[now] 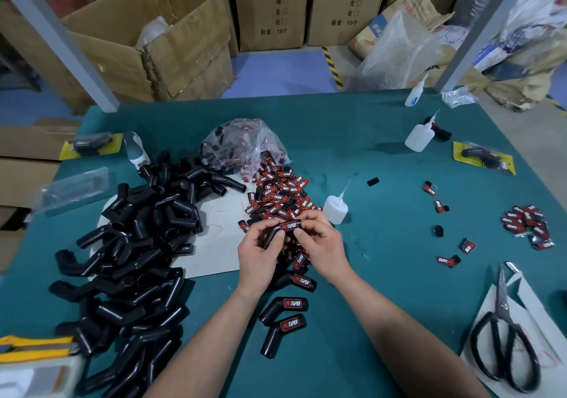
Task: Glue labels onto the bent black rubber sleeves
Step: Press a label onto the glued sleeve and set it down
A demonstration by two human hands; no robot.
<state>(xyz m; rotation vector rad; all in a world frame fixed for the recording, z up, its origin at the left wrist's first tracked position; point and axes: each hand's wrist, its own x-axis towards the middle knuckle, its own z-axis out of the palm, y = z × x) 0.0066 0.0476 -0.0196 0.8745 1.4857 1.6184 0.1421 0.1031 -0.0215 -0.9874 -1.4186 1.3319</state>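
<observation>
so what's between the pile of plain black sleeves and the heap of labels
Head view: a white sheet with red scribbles, between sleeve pile and label heap.

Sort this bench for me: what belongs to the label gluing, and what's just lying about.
In the job:
held sleeve, gripped by left hand and right hand
its label
label pile
bare sleeves
glue bottle
labelled sleeves

Lying about:
scissors
carded sleeve
far bottle
boxes
</observation>
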